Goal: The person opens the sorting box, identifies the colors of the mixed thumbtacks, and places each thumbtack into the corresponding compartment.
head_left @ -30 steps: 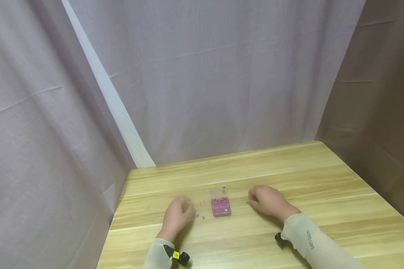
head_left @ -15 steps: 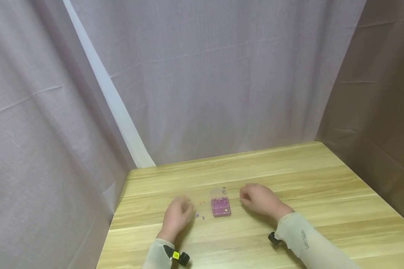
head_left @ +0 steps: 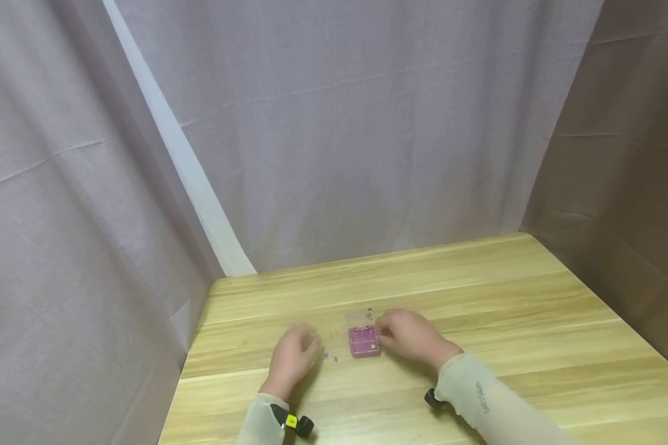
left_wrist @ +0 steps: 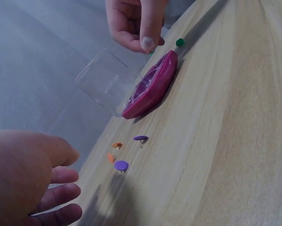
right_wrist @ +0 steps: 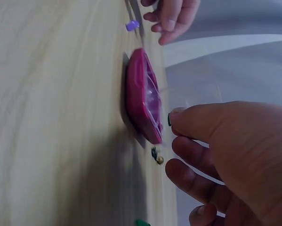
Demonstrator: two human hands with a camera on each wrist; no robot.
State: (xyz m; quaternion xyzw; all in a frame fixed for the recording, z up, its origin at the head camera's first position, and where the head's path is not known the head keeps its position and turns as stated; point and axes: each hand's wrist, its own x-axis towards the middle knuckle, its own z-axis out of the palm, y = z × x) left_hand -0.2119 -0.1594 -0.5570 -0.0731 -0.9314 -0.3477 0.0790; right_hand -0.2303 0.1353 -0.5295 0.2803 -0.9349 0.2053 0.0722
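My right hand [head_left: 414, 337] is at the right edge of a small pink box [head_left: 365, 355]. Between its thumb and forefinger it pinches a green thumbtack [right_wrist: 169, 119], close over the box's compartments. The box's clear lid [left_wrist: 108, 80] stands open at the far side. My left hand [head_left: 292, 358] stays left of the box, fingers loosely bent and holding nothing. Near it lie two purple thumbtacks, one on its head's edge [left_wrist: 141, 138] and one closer [left_wrist: 121, 165]. Beside them are two orange thumbtacks [left_wrist: 117, 145]. One small round thing [head_left: 373, 347] sits in the box's near right compartment.
Another green thumbtack [left_wrist: 180, 42] lies on the wooden table [head_left: 479, 296] to the right of the box. Small dark and gold bits [right_wrist: 157, 155] show just past the box. Grey curtains [head_left: 378, 154] hang behind and beside the table.
My right hand has moved left across the table to the box, bringing the green thumbtack along. My left hand has kept its place.
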